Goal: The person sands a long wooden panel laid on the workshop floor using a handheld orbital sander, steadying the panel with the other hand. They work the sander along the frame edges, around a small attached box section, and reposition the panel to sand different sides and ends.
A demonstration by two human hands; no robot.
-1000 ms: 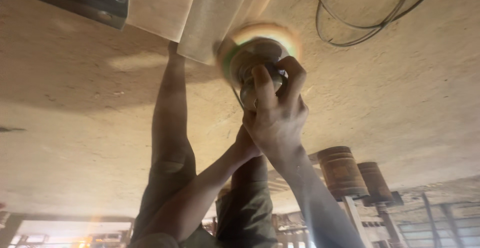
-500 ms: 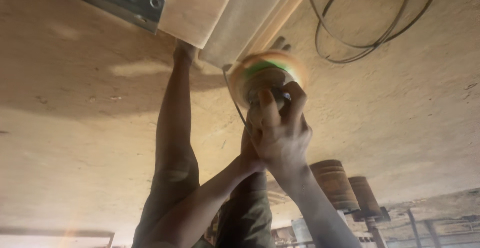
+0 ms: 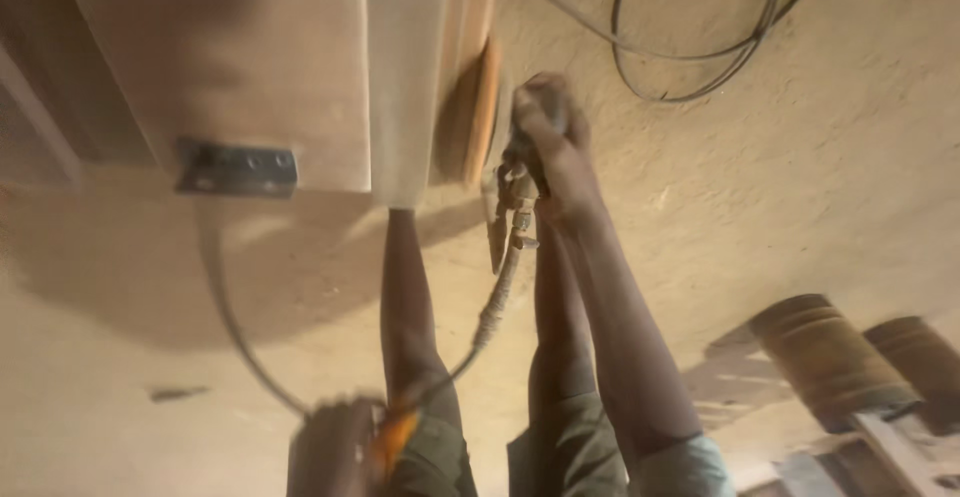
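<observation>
My right hand (image 3: 548, 147) is closed around the body of a power sander (image 3: 515, 192). The sander's round orange disc (image 3: 480, 107) stands on edge against the side of a pale wooden board (image 3: 405, 77). A ribbed cable (image 3: 497, 302) runs from the sander down to my left hand (image 3: 330, 449), which is blurred at the bottom edge. That hand is closed around the cable next to something orange. My two bare legs (image 3: 410, 307) stand on the sandy floor below the board.
A brown wooden panel (image 3: 240, 57) with a grey metal bracket (image 3: 237, 169) adjoins the board. A black cable loop (image 3: 700, 52) lies on the sandy floor at the top right. Two brown ribbed cylinders (image 3: 830, 357) stand at the lower right.
The sander has tipped from flat to on edge against the board's side. The view has swung so the panel and bracket fill the upper left. My left hand has come into view.
</observation>
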